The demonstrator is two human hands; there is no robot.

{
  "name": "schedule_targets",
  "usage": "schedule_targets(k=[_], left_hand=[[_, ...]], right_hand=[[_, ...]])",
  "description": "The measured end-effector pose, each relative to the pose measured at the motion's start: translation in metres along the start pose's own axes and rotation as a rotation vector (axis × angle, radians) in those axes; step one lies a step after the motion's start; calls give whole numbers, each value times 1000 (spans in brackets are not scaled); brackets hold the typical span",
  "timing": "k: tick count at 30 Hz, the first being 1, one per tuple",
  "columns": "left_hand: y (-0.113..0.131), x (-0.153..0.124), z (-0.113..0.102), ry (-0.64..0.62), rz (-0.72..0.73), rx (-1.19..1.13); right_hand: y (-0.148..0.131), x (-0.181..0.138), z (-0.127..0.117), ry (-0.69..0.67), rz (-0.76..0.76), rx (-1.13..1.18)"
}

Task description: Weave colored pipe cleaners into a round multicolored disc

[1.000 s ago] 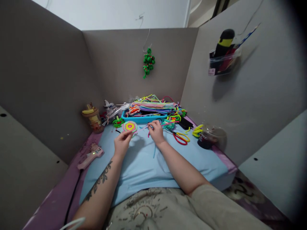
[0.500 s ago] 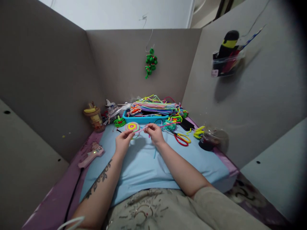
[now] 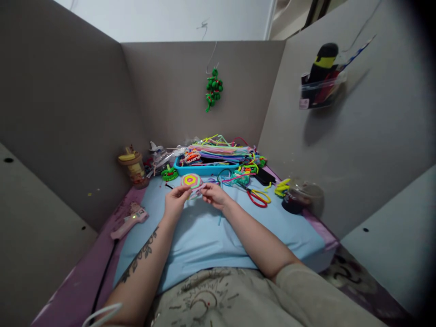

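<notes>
My left hand (image 3: 176,199) is closed in a pinch at the lower edge of a round coiled disc (image 3: 191,181) with pink, green and yellow rings. Opposite it, my right hand (image 3: 215,196) pinches a pale lilac pipe cleaner (image 3: 199,188) that runs between the two hands. The fingers partly hide this strip, and I cannot tell whether it is joined to the disc. Scissors (image 3: 259,198) with one red and one yellow handle lie to the right of my right hand.
A blue tray (image 3: 207,170) heaped with colourful pipe cleaners (image 3: 221,150) stands behind the hands. A pink glue gun (image 3: 129,222) lies at left, near a cup (image 3: 132,168). At right are a dark lidded container (image 3: 294,202) and a black object (image 3: 265,177). Grey panels surround the table.
My right hand has moved down and to the left, closer to my left hand. The coiled disc has shifted slightly right.
</notes>
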State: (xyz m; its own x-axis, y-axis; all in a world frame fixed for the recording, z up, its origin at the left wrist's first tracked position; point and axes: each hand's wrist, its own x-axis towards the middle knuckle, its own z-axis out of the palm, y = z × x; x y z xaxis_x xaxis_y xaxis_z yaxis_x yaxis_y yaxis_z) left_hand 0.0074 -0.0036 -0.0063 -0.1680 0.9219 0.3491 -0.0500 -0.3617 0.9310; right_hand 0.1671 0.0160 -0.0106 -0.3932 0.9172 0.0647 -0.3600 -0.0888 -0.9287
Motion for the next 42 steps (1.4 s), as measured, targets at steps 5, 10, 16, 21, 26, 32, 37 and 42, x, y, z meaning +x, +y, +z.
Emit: schedule_targets(k=[5, 10, 16, 21, 26, 32, 37, 42], left_hand=[[-2, 1, 1, 43, 3, -9], [-6, 3, -1, 36, 27, 7], [-4, 0, 1, 21, 102, 109], [2, -4, 3, 55, 145, 166], [4, -6, 0, 93, 207, 193], [2, -1, -4, 241, 250, 192], [-2, 4, -6, 265, 187, 66], [-9, 10, -6, 136, 31, -116]], right_hand=[[-2, -3, 8, -102, -48, 88], [0, -7, 22, -115, -142, 109], [10, -2, 27, 49, -200, 37], [10, 3, 20, 169, -155, -16], [12, 5, 18, 316, -180, -188], [7, -3, 20, 243, -221, -211], [-6, -12, 14, -100, -85, -130], [-10, -9, 5, -48, -92, -12]])
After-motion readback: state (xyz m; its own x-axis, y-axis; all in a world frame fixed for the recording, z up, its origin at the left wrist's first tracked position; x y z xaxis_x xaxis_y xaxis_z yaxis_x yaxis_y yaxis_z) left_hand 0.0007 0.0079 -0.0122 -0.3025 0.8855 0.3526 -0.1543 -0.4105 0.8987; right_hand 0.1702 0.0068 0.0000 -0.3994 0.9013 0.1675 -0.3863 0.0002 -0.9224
